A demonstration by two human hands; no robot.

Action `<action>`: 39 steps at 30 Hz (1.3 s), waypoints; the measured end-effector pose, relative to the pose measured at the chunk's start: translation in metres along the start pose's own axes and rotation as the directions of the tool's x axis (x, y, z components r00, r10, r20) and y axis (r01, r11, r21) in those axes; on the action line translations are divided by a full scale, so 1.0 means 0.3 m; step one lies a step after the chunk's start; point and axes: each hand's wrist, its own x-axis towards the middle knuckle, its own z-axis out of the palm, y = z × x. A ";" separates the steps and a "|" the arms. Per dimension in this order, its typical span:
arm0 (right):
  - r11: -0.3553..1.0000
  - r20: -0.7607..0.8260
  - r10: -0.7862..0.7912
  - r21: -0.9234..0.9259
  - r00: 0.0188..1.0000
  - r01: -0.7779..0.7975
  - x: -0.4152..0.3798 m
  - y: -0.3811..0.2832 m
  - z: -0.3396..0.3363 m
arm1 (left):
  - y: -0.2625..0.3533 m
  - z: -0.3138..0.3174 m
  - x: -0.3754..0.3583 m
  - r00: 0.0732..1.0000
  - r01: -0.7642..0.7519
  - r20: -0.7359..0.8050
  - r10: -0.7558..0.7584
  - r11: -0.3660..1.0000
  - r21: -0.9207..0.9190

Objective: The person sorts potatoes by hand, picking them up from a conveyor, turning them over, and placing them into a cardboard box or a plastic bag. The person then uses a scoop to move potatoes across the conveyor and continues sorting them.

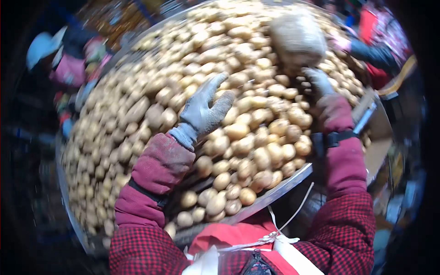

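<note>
My left hand (204,107), in a grey-white work glove, hovers over or rests on a big heap of potatoes (238,130). Its thumb and fingers are spread with nothing between them. Farther right, my right hand (320,83) wears a similar glove and reaches to the lower edge of a rounded, whitish container or sack (299,39). Blur hides whether its fingers grip that edge or only touch it. A dark gap among the potatoes lies just left of my right wrist.
The potatoes lie on a metal-edged table (288,179). A cardboard box (381,142) stands at its right side. One person (75,68) is at the left edge, another (382,41) at the upper right. A white cord (298,208) hangs near my apron (229,233).
</note>
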 end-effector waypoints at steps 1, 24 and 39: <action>0.996 0.020 0.024 0.081 0.999 -0.026 -0.001 0.007 0.004 | 0.027 -0.097 -0.109 0.999 -0.003 -0.053 0.002 1.000 -0.005; 0.929 0.764 0.151 -0.327 0.627 0.174 -0.922 0.582 1.401 | -0.218 -1.252 -2.273 -0.238 0.824 -0.837 -0.492 0.354 -0.443; 0.750 0.721 0.242 -0.563 0.650 0.346 -1.112 0.547 1.556 | -0.562 -1.159 -1.909 -0.025 0.940 -0.734 -0.678 0.234 -0.247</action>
